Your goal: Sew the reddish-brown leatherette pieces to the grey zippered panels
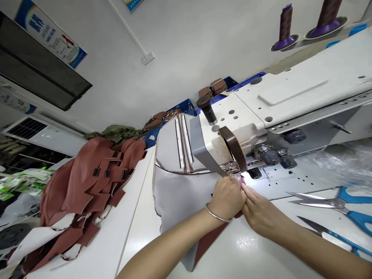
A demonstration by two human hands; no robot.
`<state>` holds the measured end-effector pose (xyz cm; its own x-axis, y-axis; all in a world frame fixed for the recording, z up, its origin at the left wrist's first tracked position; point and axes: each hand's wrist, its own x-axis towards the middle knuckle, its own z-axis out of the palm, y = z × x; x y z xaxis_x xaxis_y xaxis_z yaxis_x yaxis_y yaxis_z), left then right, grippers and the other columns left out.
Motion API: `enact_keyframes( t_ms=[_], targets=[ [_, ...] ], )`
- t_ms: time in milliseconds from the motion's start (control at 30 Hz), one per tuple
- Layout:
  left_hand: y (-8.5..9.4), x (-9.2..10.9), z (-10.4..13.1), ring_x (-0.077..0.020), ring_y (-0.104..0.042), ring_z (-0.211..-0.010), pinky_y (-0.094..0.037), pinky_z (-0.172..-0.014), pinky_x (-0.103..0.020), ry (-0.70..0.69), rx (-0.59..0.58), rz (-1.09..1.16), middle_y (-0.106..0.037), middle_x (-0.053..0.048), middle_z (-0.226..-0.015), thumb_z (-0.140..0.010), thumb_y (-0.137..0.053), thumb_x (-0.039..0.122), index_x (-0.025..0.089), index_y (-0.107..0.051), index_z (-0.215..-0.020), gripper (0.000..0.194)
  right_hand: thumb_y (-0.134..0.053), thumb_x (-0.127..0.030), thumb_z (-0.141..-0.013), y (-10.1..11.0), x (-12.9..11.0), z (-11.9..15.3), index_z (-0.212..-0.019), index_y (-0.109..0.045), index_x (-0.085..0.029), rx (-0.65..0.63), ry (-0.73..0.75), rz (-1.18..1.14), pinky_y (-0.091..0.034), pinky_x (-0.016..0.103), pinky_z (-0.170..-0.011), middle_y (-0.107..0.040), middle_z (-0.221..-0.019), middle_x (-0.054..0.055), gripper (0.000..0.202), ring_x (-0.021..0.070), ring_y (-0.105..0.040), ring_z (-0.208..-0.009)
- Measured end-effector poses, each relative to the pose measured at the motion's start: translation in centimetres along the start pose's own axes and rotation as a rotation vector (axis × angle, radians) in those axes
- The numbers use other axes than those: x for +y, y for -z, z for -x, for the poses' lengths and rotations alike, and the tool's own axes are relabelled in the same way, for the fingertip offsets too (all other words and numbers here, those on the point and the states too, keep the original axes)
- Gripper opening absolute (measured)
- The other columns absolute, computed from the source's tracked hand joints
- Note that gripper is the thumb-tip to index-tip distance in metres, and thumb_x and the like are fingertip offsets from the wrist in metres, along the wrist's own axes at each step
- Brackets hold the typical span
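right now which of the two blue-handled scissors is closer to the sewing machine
The silver-bladed pair, its blades spread apart, is closer to the sewing machine. The dark-bladed pair lies farther off, nearer the right forearm.

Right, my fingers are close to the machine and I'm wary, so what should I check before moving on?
1. Left hand and right hand at the material: ok.
2. Fingertips clear of the needle: cannot tell, needle not distinct.
3. Light under the machine head: ok, lit.
4. Open scissors clear of the material: ok, off to the right.
5. Layers aligned under the fingers: cannot tell, hidden.
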<state>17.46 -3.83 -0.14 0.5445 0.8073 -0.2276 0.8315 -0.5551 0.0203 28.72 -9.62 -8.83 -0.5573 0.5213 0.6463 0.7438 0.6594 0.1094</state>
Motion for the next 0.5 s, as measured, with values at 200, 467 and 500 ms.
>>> enact_keyframes(
  t_ms=[200, 467, 500],
  targets=[
    [3.8, 0.4, 0.2, -0.0243, -0.06, -0.089, -0.047, -0.079, -0.034, 0.014, -0.218, 0.042, -0.065, -0.013, -0.097, -0.085, -0.046, 0.025, 0.01, -0.058, -0.102, 0.026, -0.068, -0.018, -0.065, -0.1, -2.9, -1.9, -0.085, -0.07, 0.002, -0.176, 0.009, 0.174, -0.047, 0.065, -0.076, -0.065, -0.088, 0.031, 0.028, 0.0472, -0.061, -0.088],
    [2.4, 0.3, 0.8, -0.0213, -0.059, -0.08, -0.042, -0.067, -0.03, -0.034, -0.306, 0.176, -0.065, -0.008, -0.087, -0.08, -0.047, 0.017, 0.017, -0.058, -0.085, 0.013, -0.07, -0.016, -0.058, 1.4, -5.0, -1.4, -0.081, -0.07, 0.0, -0.177, -0.029, 0.179, -0.048, 0.059, -0.075, -0.065, -0.086, 0.03, 0.028, 0.0471, -0.062, -0.088],
    [2.0, 0.2, 1.0, -0.0213, -0.059, -0.081, -0.042, -0.068, -0.03, -0.044, -0.292, 0.18, -0.065, -0.008, -0.088, -0.079, -0.045, 0.015, 0.017, -0.057, -0.087, 0.014, -0.07, -0.015, -0.057, 1.7, -4.7, -0.8, -0.085, -0.07, 0.0, -0.143, -0.021, 0.162, -0.048, 0.057, -0.079, -0.065, -0.089, 0.03, 0.032, 0.046, -0.061, -0.091]
  ],
)
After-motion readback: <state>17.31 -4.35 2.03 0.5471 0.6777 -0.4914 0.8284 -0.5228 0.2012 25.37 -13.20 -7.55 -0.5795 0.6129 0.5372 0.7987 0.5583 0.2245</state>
